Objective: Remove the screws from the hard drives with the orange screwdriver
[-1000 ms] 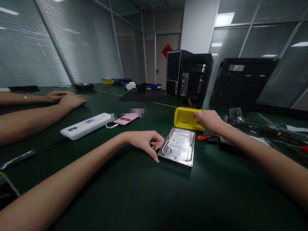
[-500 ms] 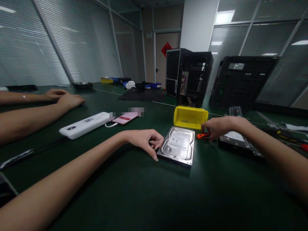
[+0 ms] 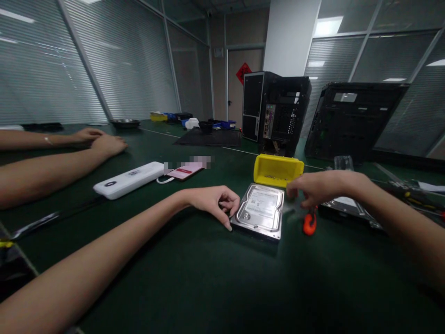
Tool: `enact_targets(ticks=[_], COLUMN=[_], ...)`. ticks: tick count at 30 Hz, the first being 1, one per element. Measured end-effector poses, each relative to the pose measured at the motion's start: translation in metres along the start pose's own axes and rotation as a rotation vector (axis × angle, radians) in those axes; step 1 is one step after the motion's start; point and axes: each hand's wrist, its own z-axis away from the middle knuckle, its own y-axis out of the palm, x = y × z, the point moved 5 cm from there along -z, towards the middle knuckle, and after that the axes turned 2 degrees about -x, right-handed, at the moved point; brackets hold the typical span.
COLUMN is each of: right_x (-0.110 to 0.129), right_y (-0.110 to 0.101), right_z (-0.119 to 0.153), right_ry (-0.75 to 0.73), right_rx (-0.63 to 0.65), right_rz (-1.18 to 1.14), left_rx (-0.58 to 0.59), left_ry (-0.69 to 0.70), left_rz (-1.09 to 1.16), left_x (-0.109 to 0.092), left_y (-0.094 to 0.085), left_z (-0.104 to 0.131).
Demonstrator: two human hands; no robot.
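While left hand (image 3: 211, 199) touches hard drive's (image 3: 260, 211) edge, tabletop (image 3: 243, 287) spreads nearer.

White oblong device (image 3: 130, 180) — phone (image 3: 186, 171) beside — red diamond (image 3: 243, 73) on door (image 3: 235, 104).

The hard drive (image 3: 261, 209) lies before the bin (image 3: 277, 164), left of the screwdriver (image 3: 309, 225).

Silver drive (image 3: 260, 204) — orange-handled tool (image 3: 309, 224)
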Motion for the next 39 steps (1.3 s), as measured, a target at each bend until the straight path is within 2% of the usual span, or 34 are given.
enact_targets(ticks=[3, 5, 6, 8, 11, 14, 16, 19, 23, 25, 28, 29, 32, 36, 39], right_x=[0.021, 0.024, 0.023, 0.013, -0.014, -0.033, -0.037, -0.026, -0.001, 0.0, -0.016, -0.023, -0.03, 0.001, 0.035], right_y=[0.012, 0.013, 0.012, 0.011, 0.022, 0.035, 0.04, 0.042, 0.04, 0.037, 0.016, 0.007, -0.032, -0.083, -0.1], right_z=[0.012, 0.025, 0.031, 0.041, 0.046, 0.04, 0.038, 0.042, 0.05, 0.054, 0.065, 0.07, 0.083, 0.082, 0.056], right_ry=[-0.047, 0.008, 0.048, 0.144, 0.325, 0.318, 0.318, 0.32, 0.265, 0.231, 0.183, 0.188, 0.113, -0.063, -0.262], right_rx=[0.151, 0.143, 0.091, 0.005, 0.034, 0.037, 0.047, 0.102, 0.15, 0.109, -0.121, -0.156, -0.342, -0.595, -0.67], right_rz=[-0.042, -0.007, 0.025, 0.093, 0.125, 0.097, 0.027, -0.055, 0.004, 0.01, 0.048, 0.04, -0.044, -0.314, -0.521], left_rx=[-0.012, -0.011, -0.008, 0.002, 0.005, 0.004, 0.008, 0.011, 0.014, 0.015, -0.002, -0.012, -0.026, -0.009, -0.025], left_ry=[0.004, 0.013, 0.015, 0.018, 0.026, 0.032, 0.031, 0.021, 0.018, 0.023, 0.041, 0.047, 0.054, 0.05, 0.053], left_rz=[0.017, 0.026, 0.028, 0.036, 0.046, 0.041, 0.047, 0.065, 0.073, 0.059, 0.047, 0.052, 0.074, 0.064, 0.058], left_x=[-0.001, -0.001, -0.001, 0.0, 0.002, 0.003, 0.004, 0.005, 0.005, 0.004, 0.003, 0.003, 0.004, 0.006, 0.007], left_y=[0.0, -0.001, -0.001, 0.0, -0.001, -0.001, 0.0, 0.0, 0.0, 0.001, 0.001, 0.0, -0.001, 0.0, -0.001], left_z=[0.0, 0.0, 0.0, 0.0, 0.0, 0.0, 0.0, 0.0, 0.0, 0.0, 0.001, 0.0, 0.0, 0.0, 0.0])
